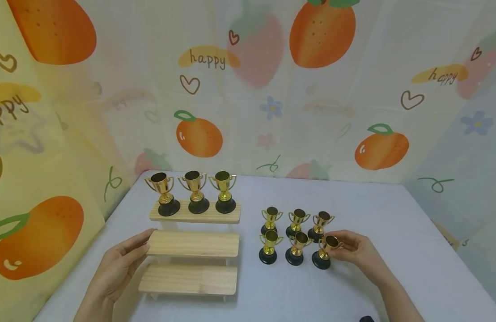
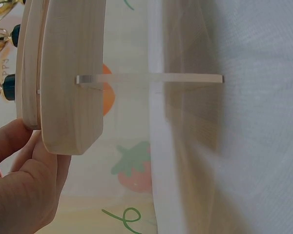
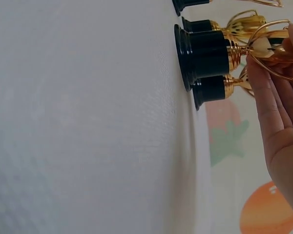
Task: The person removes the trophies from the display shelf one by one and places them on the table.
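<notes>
My left hand (image 1: 118,264) grips the left end of the middle step (image 1: 193,244) of a tiered wooden display stand; in the left wrist view the fingers (image 2: 27,165) meet the board's end. My right hand (image 1: 358,252) holds a small gold trophy (image 1: 326,252) by its cup, at the front right of a two-row group. In the right wrist view this trophy's black base (image 3: 207,56) appears close to the white tabletop; whether it touches is unclear. Three larger trophies (image 1: 196,193) stand side by side on the stand's top step (image 1: 195,218).
Several other small trophies (image 1: 294,247) stand left of and behind the held one. The stand's lowest step (image 1: 189,279) is bare wood. A fruit-print curtain (image 1: 248,98) rises behind the white table (image 1: 296,295). A small dark object (image 1: 366,319) shows at the bottom edge.
</notes>
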`<state>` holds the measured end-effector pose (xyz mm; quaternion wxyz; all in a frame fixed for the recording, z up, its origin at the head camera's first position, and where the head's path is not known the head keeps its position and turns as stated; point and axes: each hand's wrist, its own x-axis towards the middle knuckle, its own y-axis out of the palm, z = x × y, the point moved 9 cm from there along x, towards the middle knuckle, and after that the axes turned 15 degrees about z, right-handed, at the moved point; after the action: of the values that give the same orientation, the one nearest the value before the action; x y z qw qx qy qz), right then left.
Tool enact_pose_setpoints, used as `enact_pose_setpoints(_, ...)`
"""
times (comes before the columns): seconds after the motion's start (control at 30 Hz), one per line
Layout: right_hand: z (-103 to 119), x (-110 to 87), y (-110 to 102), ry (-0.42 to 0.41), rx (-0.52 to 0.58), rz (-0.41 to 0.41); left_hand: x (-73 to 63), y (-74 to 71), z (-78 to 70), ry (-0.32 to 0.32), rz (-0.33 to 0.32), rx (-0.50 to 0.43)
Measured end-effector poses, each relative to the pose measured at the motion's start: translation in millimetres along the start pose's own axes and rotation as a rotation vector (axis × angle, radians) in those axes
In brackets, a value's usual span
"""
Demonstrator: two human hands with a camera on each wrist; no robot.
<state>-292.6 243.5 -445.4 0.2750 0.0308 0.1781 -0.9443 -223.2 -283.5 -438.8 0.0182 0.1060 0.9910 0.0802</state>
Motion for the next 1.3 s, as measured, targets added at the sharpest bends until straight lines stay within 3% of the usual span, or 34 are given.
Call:
enact_pose_setpoints(0.37,12,-0.3,-4,-0.061,-0.055,-0.048,-0.7,-0.6,-0.3,0.0,0.0,0.021)
enact_pose_setpoints(0.6,27,0.5,-5,-0.155,-0.075,-0.051,-0.5,-2.3,0.8,-0.018,-0.008,0.025)
enact_pose_setpoints(0.97,56,-1.4,-13,-0.195,-0.137,-0.144,-0.4,-1.1,0.7,-0.01,-0.007,0.032)
enact_pose_setpoints(1.3,86,12.5,-2,-0.308,-0.081,-0.138,0.1,-1.5,1.1,-0.012,-0.009,0.036)
